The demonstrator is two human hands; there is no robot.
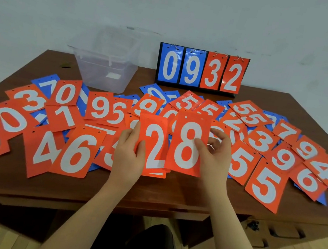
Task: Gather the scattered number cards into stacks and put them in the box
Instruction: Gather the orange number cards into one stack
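Several orange and blue number cards lie scattered across the brown table (149,194). My left hand (128,155) grips a small stack of orange cards (154,148) with a 2 on top, held above the table's middle. My right hand (215,155) holds a single orange 8 card (187,146) by its right edge, just right of the stack and slightly overlapping it. The clear plastic box (105,69) stands open at the back left of the table, with nothing but a small white label seen inside.
A flip scoreboard (201,70) reading 0932 stands at the back of the table against the wall. Loose cards (74,154) cover the table from left edge to right edge. A dark chair seat (152,247) sits below the table's front edge.
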